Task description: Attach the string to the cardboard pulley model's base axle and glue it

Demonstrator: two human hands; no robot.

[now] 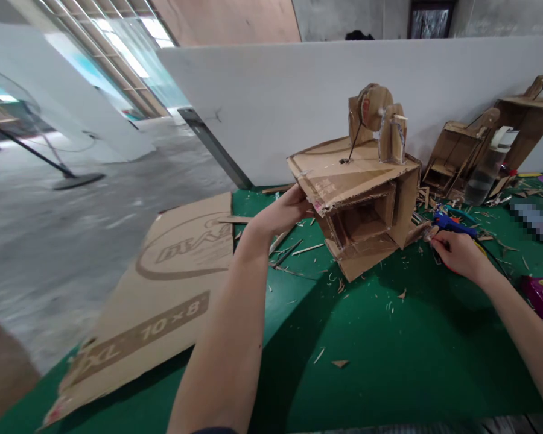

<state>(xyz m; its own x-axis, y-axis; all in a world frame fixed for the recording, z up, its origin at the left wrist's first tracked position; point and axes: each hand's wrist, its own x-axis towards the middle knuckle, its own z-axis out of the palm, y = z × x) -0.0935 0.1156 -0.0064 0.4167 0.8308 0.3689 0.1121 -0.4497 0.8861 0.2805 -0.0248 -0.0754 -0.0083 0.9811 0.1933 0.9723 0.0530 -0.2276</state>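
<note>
My left hand [292, 208] grips the left side of a cardboard box model [359, 193], tilted, with its open front towards me. Its far fingers are hidden behind the box. On top stands a cardboard wheel [374, 107] on a wooden stick between two uprights, with a dark string running down into a hole in the lid. At the box's lower right, my right hand [459, 253] is closed in a pinch at the end of a small cardboard arm [419, 234] that sticks out from the side. Beside those fingers lies a blue glue gun [455, 224].
A flat cardboard sheet [163, 283] overhangs the green table's left edge. Scraps and sticks litter the tabletop [344, 386]. A water bottle [486, 169] and other cardboard models [457, 154] stand at the back right, before a white partition [253, 108]. A magenta device [540, 298] sits far right.
</note>
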